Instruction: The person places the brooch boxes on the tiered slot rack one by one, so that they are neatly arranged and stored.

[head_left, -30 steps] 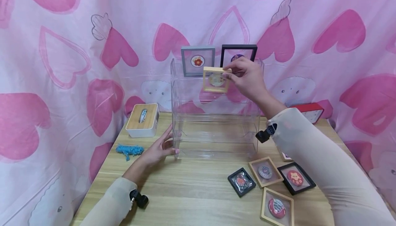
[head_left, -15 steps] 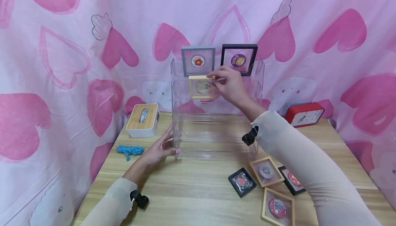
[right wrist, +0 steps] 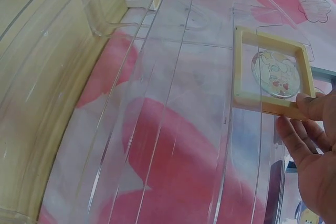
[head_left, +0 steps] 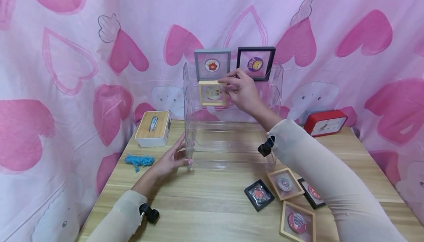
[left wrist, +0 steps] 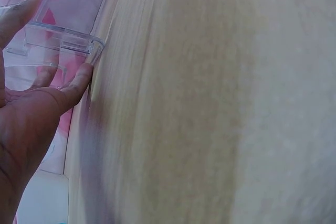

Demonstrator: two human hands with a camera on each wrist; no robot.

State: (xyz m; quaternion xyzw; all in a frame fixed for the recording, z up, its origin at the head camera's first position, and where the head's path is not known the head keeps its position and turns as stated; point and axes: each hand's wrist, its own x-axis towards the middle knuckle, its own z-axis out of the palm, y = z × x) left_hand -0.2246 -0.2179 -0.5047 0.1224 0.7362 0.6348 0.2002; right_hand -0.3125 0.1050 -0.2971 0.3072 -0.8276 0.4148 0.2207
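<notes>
Near: square tan frame w/ red badge (head_left: 297, 223), flat on pale wood-grain table (head_left: 198, 209).
Mid: L hand (head_left: 170, 161), fingers spread, touching L side of clear plastic tiered rack (head_left: 228, 126). R hand (head_left: 243, 91), pinching small square pale-yellow frame (head_left: 212, 93) by R edge, at rack's 2nd tier, L end; seating unclear.
Far: square grey frame (head_left: 212, 65), square black frame (head_left: 255, 64), top tier.
Step, prob.: placing pale-yellow frame; next move calls for setting level, easing pinch.
</notes>
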